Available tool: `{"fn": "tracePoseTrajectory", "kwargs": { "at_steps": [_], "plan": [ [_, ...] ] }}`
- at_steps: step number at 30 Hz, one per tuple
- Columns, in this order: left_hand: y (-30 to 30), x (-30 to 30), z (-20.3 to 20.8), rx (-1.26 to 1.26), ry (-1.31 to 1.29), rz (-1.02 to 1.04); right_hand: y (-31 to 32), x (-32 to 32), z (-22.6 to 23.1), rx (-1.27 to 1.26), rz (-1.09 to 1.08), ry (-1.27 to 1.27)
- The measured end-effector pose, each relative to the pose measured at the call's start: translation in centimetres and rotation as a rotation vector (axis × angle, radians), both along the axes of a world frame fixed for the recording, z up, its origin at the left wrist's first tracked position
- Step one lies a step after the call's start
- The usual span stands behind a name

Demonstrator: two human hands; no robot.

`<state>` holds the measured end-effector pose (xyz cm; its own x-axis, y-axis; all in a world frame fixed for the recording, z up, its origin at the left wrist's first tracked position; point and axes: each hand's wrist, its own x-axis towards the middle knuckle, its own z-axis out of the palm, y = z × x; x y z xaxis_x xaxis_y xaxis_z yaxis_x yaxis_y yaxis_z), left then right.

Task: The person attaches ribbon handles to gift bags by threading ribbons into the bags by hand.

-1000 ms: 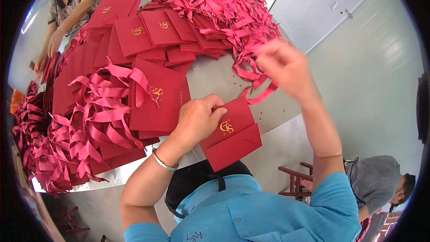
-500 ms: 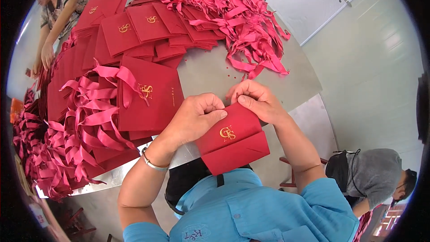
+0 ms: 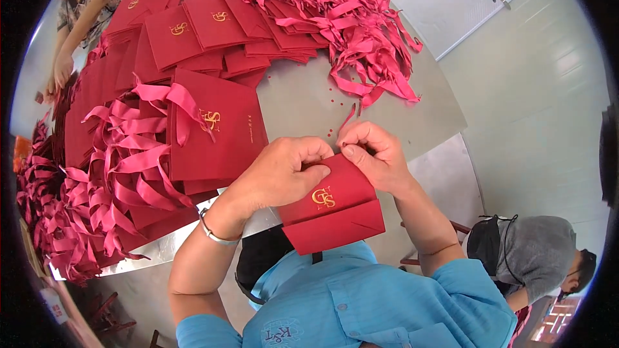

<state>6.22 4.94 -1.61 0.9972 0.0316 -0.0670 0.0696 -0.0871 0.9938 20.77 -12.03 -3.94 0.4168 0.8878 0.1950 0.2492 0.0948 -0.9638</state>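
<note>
A red paper gift bag [image 3: 333, 209] with a gold emblem is held in front of my body, its folded bottom panel toward me. My left hand [image 3: 284, 171] is closed on its far edge, thumb on the front face. At the far right corner of the bag, my right hand [image 3: 376, 154] pinches thumb and fingers together on a thin pink ribbon [image 3: 349, 118], which sticks out beyond the fingertips. Where the ribbon meets the bag is hidden by the fingers. Just left of my left hand lies another red gift bag [image 3: 225, 132], flat on a pile.
Stacked red bags [image 3: 187, 32] cover the table's left and far side. Bags with ribbon handles [image 3: 138, 154] lie at the left; a heap of pink ribbons [image 3: 367, 32] sits at the back. The grey metal table [image 3: 300, 100] carries small red dots. Other people are at far left and lower right.
My right hand has drawn slightly down and right, and more of the ribbon shows beyond its fingertips. The bag has tilted a little, and my left hand still grips it.
</note>
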Motion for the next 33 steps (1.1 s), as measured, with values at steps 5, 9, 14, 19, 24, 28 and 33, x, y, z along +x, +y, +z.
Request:
{"fn": "tracePoseTrajectory", "kwargs": {
  "at_steps": [5, 9, 14, 19, 24, 28, 33],
  "plan": [
    [0.2, -0.1, -0.1, -0.223, 0.061, -0.057, 0.1, -1.2, 0.3, 0.069, 0.007, -0.085],
    [0.0, -0.1, 0.0, -0.509, 0.146, -0.077, 0.0, -1.1, 0.1, 0.146, 0.031, -0.026],
    [0.0, -0.2, -0.3, -0.544, 0.118, -0.112, 0.1, -1.6, 0.5, 0.188, 0.06, 0.156],
    [-0.3, -0.1, 0.1, -0.626, 0.119, -0.083, 0.5, -2.0, 0.6, 0.246, 0.082, 0.35],
    [-0.6, -0.1, -0.4, -0.62, 0.084, -0.018, 0.1, -1.8, 1.0, 0.204, 0.019, 0.233],
    [-0.7, -0.2, -0.6, -0.606, 0.094, -0.036, -0.2, -1.6, 1.3, 0.174, 0.061, 0.108],
    [-0.5, -0.3, -0.8, -0.662, 0.082, -0.075, 0.3, -1.9, 1.6, 0.195, 0.088, 0.12]
  ]
}}
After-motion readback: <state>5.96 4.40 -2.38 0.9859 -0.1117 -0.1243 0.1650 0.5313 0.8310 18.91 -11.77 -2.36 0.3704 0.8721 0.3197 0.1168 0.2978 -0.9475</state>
